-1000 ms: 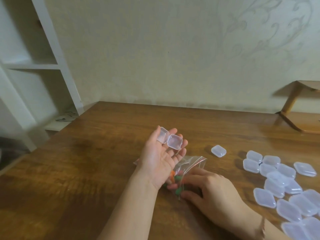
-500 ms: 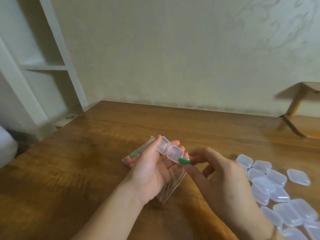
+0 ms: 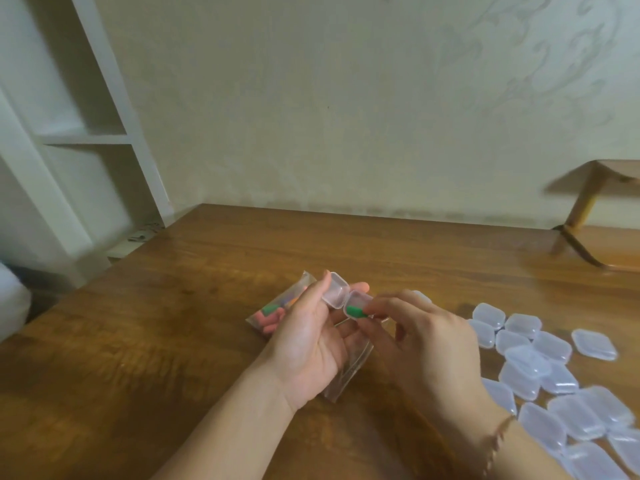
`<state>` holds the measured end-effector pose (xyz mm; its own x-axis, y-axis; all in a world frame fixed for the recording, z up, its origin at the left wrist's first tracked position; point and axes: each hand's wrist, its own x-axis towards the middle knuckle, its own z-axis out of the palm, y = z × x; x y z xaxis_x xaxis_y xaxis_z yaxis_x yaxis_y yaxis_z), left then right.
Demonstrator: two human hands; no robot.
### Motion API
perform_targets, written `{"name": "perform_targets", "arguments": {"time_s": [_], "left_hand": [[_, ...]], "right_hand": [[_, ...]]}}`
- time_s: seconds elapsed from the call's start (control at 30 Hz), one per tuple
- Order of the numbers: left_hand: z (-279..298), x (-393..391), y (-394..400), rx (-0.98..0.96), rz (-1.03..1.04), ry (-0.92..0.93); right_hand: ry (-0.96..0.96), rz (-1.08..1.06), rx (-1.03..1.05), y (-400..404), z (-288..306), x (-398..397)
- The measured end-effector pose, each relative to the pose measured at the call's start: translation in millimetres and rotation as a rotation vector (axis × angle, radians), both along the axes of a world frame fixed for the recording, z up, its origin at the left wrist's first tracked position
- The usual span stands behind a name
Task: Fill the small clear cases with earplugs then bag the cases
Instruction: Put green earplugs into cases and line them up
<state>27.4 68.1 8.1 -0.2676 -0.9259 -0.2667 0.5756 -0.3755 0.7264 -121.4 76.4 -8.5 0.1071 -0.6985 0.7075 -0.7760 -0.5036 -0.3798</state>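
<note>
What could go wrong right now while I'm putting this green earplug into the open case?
1. The open case sits only on the left hand's fingertips, so pushing the green earplug in with the right hand may tip it or pop the plug out.
2. The bag of earplugs lies under the left hand; a dropped wrist could scatter it.
3. The right forearm hangs above the pile of empty cases and might sweep some away.

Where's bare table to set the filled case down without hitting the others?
Free: the table left of the left hand, out to its left edge, and the far strip between the hands and the wall. Crowded: right of the right hand, where empty cases lie packed. The earplug bag lies under the left hand.
</note>
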Motion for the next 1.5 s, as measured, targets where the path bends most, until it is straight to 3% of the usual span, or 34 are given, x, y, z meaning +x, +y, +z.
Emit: {"name": "perform_targets", "arguments": {"time_s": [0.13,0.27,0.37,0.47,0.6,0.73,0.87,0.93,1.07,1.13,1.27,1.4,1.5], "left_hand": [[1,2,1,0.027,0.026,-0.007],[6,9,-5,0.045,0.097,-0.023],[10,20,-12,0.058,0.199,0.004],[11,28,-18,0.09,0.282,0.077],[11,30,-22,0.123,0.296,0.113],[11,27,-20,0.13,0.243,0.117],[12,25,-20,0.123,0.224,0.096],[12,24,-20,0.115,0.212,0.086],[11,21,-16,0.098,0.157,0.093],[10,19,-14,0.096,0.102,0.098],[6,13,-10,0.098,0.022,0.109],[2,8,-7,0.075,-0.069,0.066],[1,5,-4,0.067,-0.133,0.058]], "right_hand": [[0.046,-0.01,0.036,-1,-3,1],[-0.035,-0.049,0.077,3,5,0],[0.137,-0.185,0.333,5,2,-3],[0.194,-0.115,0.481,13,-4,3],[0.192,-0.002,0.513,14,-10,21],[0.214,-0.019,0.356,9,-18,30],[0.172,-0.023,0.496,13,-10,17],[0.012,-0.014,0.507,16,-3,4],[-0.553,0.157,0.57,10,7,-18],[-0.721,0.227,0.621,5,8,-22],[-0.645,0.129,0.433,1,3,-23],[-0.377,0.094,0.261,3,2,-19],[-0.36,0.099,0.21,5,-1,-15]]}}
